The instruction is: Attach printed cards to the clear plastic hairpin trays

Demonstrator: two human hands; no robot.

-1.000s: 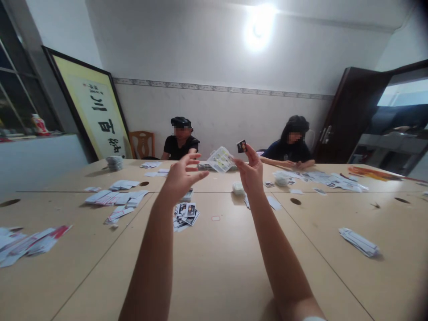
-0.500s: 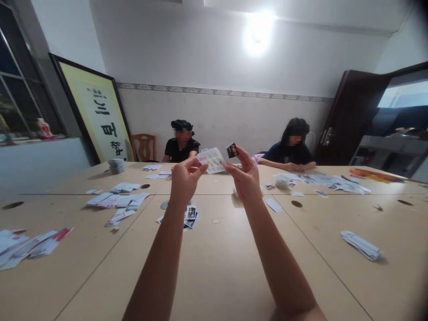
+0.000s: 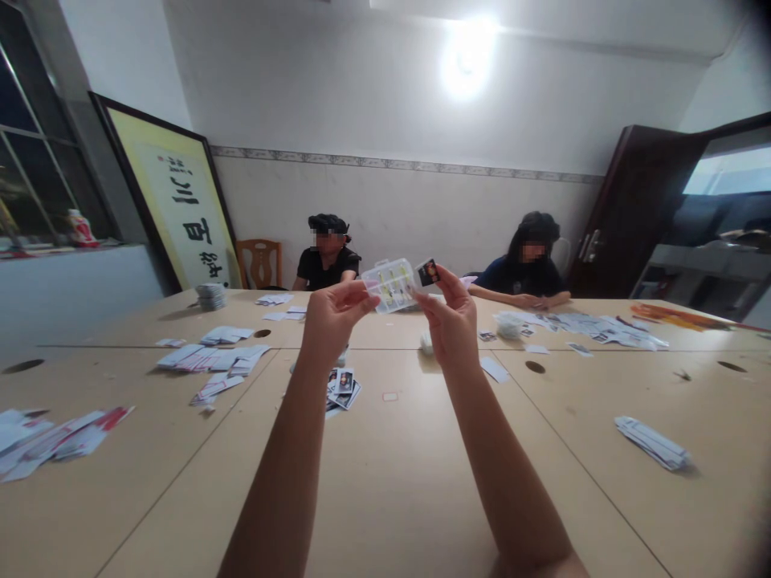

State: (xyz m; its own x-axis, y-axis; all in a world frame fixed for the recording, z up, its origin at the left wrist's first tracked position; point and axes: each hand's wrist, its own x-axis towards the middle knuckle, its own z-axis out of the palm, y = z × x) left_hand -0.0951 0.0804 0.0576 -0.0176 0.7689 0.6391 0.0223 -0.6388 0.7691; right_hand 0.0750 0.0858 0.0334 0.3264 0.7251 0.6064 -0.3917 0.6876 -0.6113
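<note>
Above the middle of the table, my left hand (image 3: pixel 334 317) pinches the left end of a clear plastic case (image 3: pixel 390 282) with small yellowish items in its compartments. My right hand (image 3: pixel 446 309) is at the case's right end and also holds a small dark card with a picture (image 3: pixel 428 273) between its fingers. The case is tilted, its compartments facing me. Below, partly behind my left forearm, a loose pile of picture cards (image 3: pixel 344 387) lies on the table (image 3: pixel 397 474).
White paper slips (image 3: pixel 210 359) lie at the left, a folded paper bundle (image 3: pixel 652 442) at the right. Across the table sit two people (image 3: pixel 328 261), (image 3: pixel 524 265). A round stack (image 3: pixel 210 296) stands far left; more papers (image 3: pixel 608 327) are spread far right.
Both hands have shifted slightly; the case and the dark card have moved a little to the right. The case's compartments show more clearly, and more of the card pile is uncovered.
</note>
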